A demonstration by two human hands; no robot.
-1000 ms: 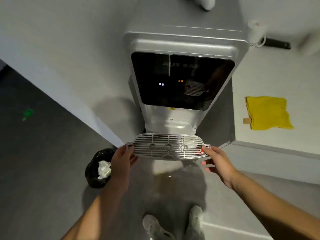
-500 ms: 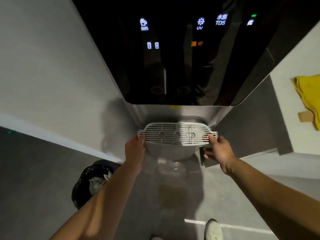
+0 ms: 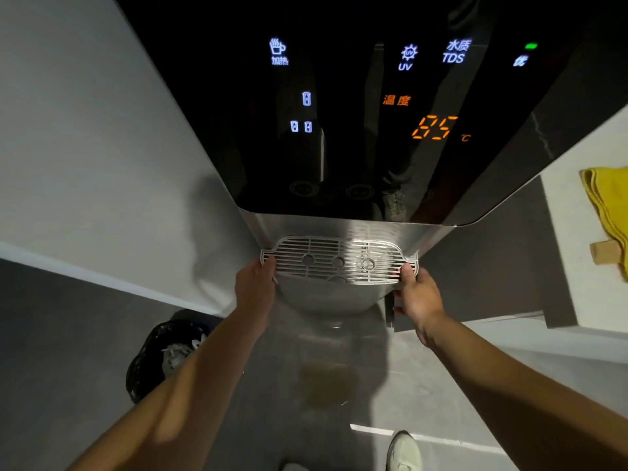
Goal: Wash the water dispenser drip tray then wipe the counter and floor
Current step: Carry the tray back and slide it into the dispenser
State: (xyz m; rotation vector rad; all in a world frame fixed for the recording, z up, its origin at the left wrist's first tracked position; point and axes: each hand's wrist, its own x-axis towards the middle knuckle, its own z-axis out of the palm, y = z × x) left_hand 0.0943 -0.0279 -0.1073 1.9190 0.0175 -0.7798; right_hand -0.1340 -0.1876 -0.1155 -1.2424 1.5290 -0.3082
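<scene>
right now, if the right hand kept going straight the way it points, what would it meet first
The right hand grips the drip tray grate and points at the water dispenser; likely its steel front panel, though depth is unclear.

The dispenser's black panel [image 3: 339, 113] reads "UV", "TDS", "加热", "水质", "温度" and orange "85 °C".

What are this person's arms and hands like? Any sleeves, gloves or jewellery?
Both forearms are bare as far as the view reaches, with no sleeve in sight. The left hand and right hand wear no gloves, and no watch, ring or bracelet shows. Whether the nails are painted is too small to tell.
</scene>
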